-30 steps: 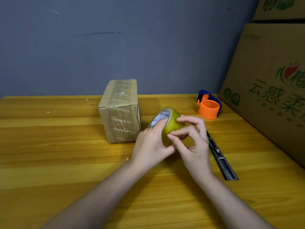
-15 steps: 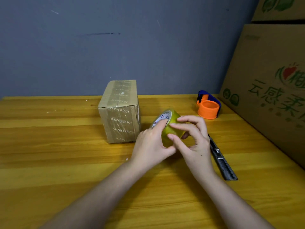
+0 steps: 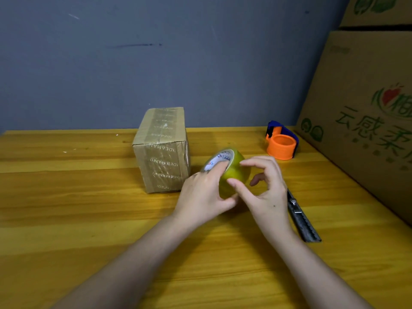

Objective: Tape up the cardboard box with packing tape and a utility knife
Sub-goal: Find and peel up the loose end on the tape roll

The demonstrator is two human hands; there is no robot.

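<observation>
The left hand is gripping the tape roll; the right hand's fingertips, picking at it, are risking tearing the tape end into slivers.

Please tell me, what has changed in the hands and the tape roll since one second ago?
The right hand opened: its fingers lifted off the tape roll and spread, thumb still near its side. The left hand keeps holding the roll, a finger on its core. The box, knife and orange dispenser stayed in place.
</observation>
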